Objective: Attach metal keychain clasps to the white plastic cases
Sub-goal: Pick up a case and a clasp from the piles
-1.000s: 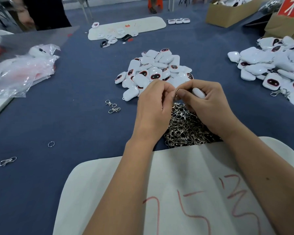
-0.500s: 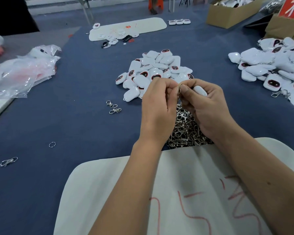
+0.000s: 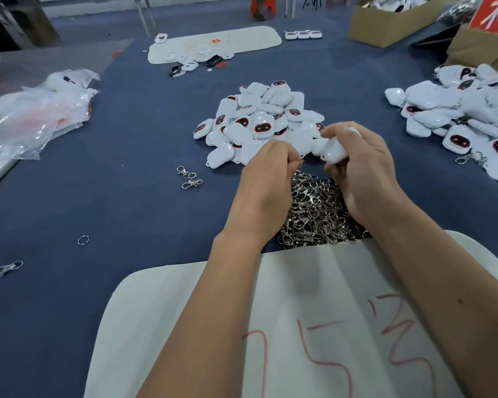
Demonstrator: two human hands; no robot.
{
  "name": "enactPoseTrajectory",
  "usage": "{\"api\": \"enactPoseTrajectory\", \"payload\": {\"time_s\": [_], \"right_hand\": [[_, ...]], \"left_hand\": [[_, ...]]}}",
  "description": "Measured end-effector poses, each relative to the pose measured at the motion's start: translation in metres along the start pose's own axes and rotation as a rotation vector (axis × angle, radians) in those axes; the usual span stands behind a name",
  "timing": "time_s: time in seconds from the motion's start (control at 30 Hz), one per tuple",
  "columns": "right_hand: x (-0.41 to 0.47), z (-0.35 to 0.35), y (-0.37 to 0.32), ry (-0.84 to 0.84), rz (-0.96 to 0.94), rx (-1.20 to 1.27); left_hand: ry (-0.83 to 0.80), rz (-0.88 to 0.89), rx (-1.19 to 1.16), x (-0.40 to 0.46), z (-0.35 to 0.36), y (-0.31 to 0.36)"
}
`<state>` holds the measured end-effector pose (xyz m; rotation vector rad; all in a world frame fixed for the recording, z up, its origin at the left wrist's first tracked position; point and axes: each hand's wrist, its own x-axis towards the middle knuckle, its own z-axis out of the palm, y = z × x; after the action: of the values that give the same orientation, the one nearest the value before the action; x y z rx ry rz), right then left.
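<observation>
While my right hand (image 3: 362,173) curls its fingers round one white plastic case (image 3: 332,150), holding it just above the near edge of the middle heap of cases (image 3: 259,122), my left hand (image 3: 266,182) sits beside it with its fingertips bunched together; something small and metal seems pinched there, but it is too hidden for me to be sure. Both hands hover over the heap of metal clasps (image 3: 316,214), which lies on the blue table cloth (image 3: 112,196) between the cases and the white sheet (image 3: 314,311) with red scrawl under my forearms. To my left two loose clasps (image 3: 189,178) lie near the case heap, and farther out a single ring (image 3: 83,240) and another clasp (image 3: 7,268). A second heap of cases (image 3: 466,110), some with clasps showing, fills the right side. Crumpled clear plastic bags (image 3: 38,116) lie far left, and a cardboard box (image 3: 385,21) stands at the far right
</observation>
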<state>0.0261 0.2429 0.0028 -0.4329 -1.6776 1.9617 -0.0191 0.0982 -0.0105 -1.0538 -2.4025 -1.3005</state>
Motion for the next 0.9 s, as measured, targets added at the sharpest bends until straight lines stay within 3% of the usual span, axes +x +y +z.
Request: {"api": "enactPoseTrajectory", "payload": {"time_s": [0.2,0.4,0.9], "right_hand": [[0.0022,-0.0001,0.0056,-0.016,0.003,-0.118],[0.0015,0.0016,0.0068,-0.020,-0.104,-0.302],[0.0003,0.0015,0.0088,-0.003,-0.212,-0.483]], "left_hand": [[-0.115,-0.014,-0.063,-0.0014,0.0035,0.0056],[-0.120,-0.023,-0.065,-0.0015,0.0016,0.0055],[-0.124,-0.051,-0.027,-0.0032,0.0058,0.0066]]}}
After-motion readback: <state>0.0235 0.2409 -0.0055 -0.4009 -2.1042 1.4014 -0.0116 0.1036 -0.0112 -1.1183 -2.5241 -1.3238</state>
